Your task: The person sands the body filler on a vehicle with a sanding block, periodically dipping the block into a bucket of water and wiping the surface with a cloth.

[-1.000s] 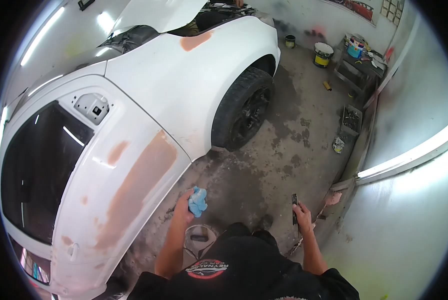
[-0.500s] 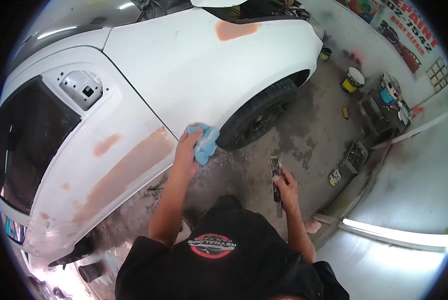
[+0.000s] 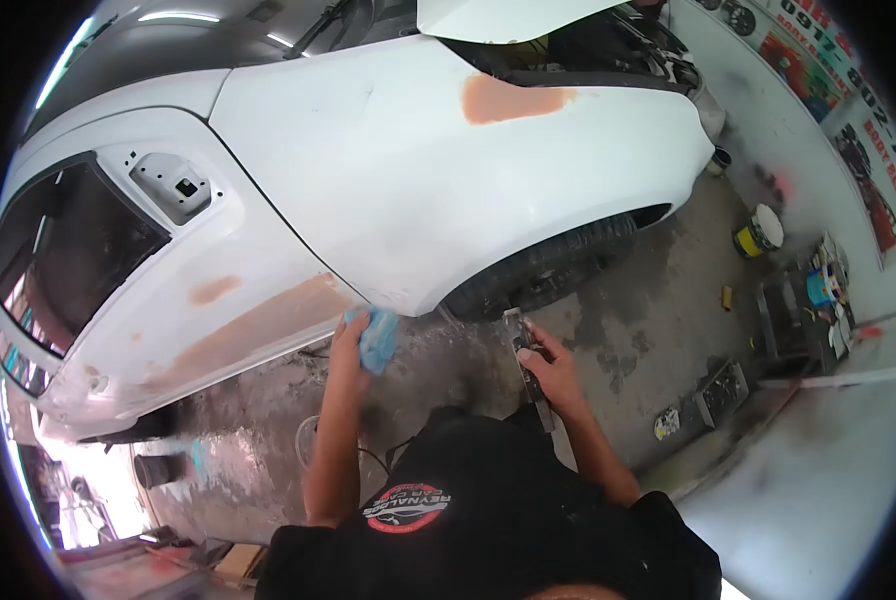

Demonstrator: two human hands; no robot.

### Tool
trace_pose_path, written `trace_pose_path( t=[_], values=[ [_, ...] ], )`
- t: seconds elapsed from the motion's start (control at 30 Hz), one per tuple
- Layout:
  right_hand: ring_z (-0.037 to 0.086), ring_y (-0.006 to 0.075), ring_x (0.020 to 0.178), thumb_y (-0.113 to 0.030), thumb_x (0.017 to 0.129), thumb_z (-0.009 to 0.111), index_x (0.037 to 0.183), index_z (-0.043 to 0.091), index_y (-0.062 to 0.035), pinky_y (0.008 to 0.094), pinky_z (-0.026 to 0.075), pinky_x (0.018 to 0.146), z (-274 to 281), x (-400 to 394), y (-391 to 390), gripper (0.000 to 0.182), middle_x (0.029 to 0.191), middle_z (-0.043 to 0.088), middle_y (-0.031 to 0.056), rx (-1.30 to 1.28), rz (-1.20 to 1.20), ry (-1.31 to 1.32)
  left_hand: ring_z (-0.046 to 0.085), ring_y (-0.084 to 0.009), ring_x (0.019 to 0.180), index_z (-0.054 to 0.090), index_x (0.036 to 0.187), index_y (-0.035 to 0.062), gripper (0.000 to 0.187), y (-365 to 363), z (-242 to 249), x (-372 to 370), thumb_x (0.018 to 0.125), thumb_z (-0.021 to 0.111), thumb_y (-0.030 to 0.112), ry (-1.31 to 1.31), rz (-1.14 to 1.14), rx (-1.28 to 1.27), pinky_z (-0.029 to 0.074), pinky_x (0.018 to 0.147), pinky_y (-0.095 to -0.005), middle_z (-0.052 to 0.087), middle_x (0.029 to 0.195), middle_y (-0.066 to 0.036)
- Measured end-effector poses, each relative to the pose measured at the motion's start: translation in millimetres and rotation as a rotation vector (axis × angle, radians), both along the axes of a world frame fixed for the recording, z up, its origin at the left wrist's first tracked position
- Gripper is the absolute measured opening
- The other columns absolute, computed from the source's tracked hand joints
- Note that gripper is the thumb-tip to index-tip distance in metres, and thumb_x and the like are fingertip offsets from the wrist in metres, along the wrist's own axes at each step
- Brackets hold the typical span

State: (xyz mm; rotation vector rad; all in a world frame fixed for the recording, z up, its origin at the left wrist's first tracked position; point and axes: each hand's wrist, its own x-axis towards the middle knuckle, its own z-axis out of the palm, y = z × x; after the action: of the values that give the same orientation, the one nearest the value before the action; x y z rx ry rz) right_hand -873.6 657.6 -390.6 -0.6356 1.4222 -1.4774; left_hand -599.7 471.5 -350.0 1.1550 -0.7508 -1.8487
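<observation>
My left hand (image 3: 348, 345) is closed around a crumpled light-blue cloth (image 3: 379, 342), right by the lower edge of a white car door (image 3: 258, 235). A long tan filler patch (image 3: 258, 325) runs along the door's lower part, ending near that hand. In my right hand (image 3: 556, 372) is a long, narrow, dark tool with greyish ends (image 3: 528, 366), held upright with the thumb across it. Its upper end overlaps the floor just below the front tire (image 3: 558, 262) in this view. Above spreads the white front fender (image 3: 388, 170), with another tan patch (image 3: 513, 100) near its top edge.
The hood (image 3: 518, 15) is raised over the engine bay. At right stand a yellow-black bucket (image 3: 758, 232), a cluttered dark stand (image 3: 793, 312) and a grey crate (image 3: 720, 392) beside the wall. A dark bucket (image 3: 156, 470) sits on the floor at lower left.
The view has tilted, so the car appears lower and more of the hood shows. My left hand with the cloth sits lower against the door; my right hand has come closer to it.
</observation>
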Motion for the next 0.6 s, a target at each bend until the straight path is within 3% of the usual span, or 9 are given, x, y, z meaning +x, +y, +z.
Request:
trace_pose_path(
  t=[0.07, 0.13, 0.2, 0.27, 0.3, 0.33, 0.47, 0.57, 0.6],
  values=[
    [0.059, 0.0103, 0.095, -0.013, 0.087, 0.070, 0.141, 0.055, -0.0036, 0.0263, 0.048, 0.087, -2.9, -23.8, 1.2, 0.057, 0.117, 0.063, 0.0044, -0.030, 0.094, 0.141, 0.066, -0.0212, 0.081, 0.061, 0.115, 0.0031, 0.029, 12.4, -49.6, 26.9, 0.091, 0.062, 0.020, -0.169, 0.057, 0.080, 0.055, 0.068, -0.0353, 0.067, 0.097, -0.010],
    [0.059, 0.0102, 0.095, -0.012, 0.087, 0.070, 0.141, 0.055, -0.0027, 0.0267, 0.048, 0.088, -7.7, -50.6, 0.3, 0.057, 0.121, 0.063, 0.0046, -0.047, 0.156, 0.210, 0.068, -0.0275, 0.078, 0.064, 0.105, 0.0027, 0.027, 38.8, -93.1, 43.1, 0.091, 0.062, 0.026, -0.725, 0.058, -0.035, 0.053, 0.063, -0.0395, 0.068, 0.094, -0.015],
    [0.060, 0.0114, 0.095, -0.013, 0.086, 0.071, 0.140, 0.056, -0.0029, 0.0276, 0.048, 0.087, -17.2, -76.6, 2.8, 0.057, 0.123, 0.063, 0.0063, -0.037, 0.197, 0.202, 0.069, -0.0368, 0.082, 0.064, 0.109, -0.0024, 0.047, 68.2, -146.4, 75.9, 0.089, 0.064, 0.040, -1.199, -0.199, 0.041, 0.054, 0.065, -0.0462, 0.067, 0.094, -0.026],
    [0.059, 0.0153, 0.101, -0.021, 0.085, 0.075, 0.138, 0.059, -0.0056, 0.0305, 0.047, 0.089, -31.0, -109.0, 6.5, 0.057, 0.118, 0.062, 0.0094, -0.040, 0.164, 0.208, 0.062, -0.0452, 0.113, 0.059, 0.127, 0.0046, 0.057, 148.2, -245.5, 150.2, 0.081, 0.066, 0.037, -1.568, -0.560, -0.091, 0.050, 0.093, -0.0531, 0.066, 0.114, -0.029],
    [0.059, 0.0173, 0.104, -0.024, 0.084, 0.077, 0.137, 0.060, -0.0070, 0.0320, 0.046, 0.090, -35.7, -120.4, 8.7, 0.058, 0.115, 0.062, 0.0109, -0.030, 0.144, 0.221, 0.062, -0.0445, 0.113, 0.056, 0.133, 0.0082, 0.061, 172.4, -235.7, 150.7, 0.080, 0.067, 0.036, -1.638, -0.807, 0.073, 0.050, 0.095, -0.0539, 0.065, 0.117, -0.029],
    [0.059, 0.0187, 0.105, -0.026, 0.084, 0.077, 0.137, 0.060, -0.0070, 0.0323, 0.046, 0.090, -37.1, -129.7, 10.0, 0.058, 0.117, 0.061, 0.0124, -0.001, 0.156, 0.231, 0.062, -0.0445, 0.114, 0.057, 0.131, 0.0069, 0.061, 195.9, -241.6, 161.3, 0.079, 0.066, 0.036, -1.648, -0.883, 0.143, 0.049, 0.096, -0.0531, 0.065, 0.118, -0.029],
    [0.060, 0.0233, 0.109, -0.031, 0.085, 0.076, 0.138, 0.059, -0.0059, 0.0332, 0.047, 0.093, -38.3, -159.2, 24.0, 0.060, 0.124, 0.060, 0.0166, 0.201, 0.212, 0.239, 0.061, -0.0443, 0.116, 0.062, 0.125, 0.0017, 0.059, 276.8, -276.2, 211.1, 0.075, 0.065, 0.033, -1.593, -0.774, 0.266, 0.048, 0.100, -0.0496, 0.066, 0.120, -0.028],
    [0.059, 0.0264, 0.113, -0.034, 0.086, 0.075, 0.138, 0.058, -0.0058, 0.0346, 0.046, 0.096, -57.3, -164.9, 22.4, 0.062, 0.127, 0.059, 0.0183, 0.247, 0.238, 0.209, 0.063, -0.0434, 0.113, 0.062, 0.122, -0.0007, 0.061, 270.0, -252.0, 185.2, 0.074, 0.065, 0.036, -1.596, -0.749, 0.291, 0.050, 0.097, -0.0496, 0.066, 0.117, -0.029],
    [0.059, 0.0275, 0.114, -0.036, 0.086, 0.075, 0.138, 0.058, -0.0060, 0.0352, 0.046, 0.097, -62.1, -164.9, 21.4, 0.062, 0.128, 0.059, 0.0189, 0.238, 0.245, 0.200, 0.066, -0.0439, 0.105, 0.060, 0.123, -0.0035, 0.064, 264.1, -242.7, 171.2, 0.073, 0.067, 0.035, -1.644, -0.732, 0.220, 0.052, 0.089, -0.0508, 0.067, 0.108, -0.031]
  ],
)
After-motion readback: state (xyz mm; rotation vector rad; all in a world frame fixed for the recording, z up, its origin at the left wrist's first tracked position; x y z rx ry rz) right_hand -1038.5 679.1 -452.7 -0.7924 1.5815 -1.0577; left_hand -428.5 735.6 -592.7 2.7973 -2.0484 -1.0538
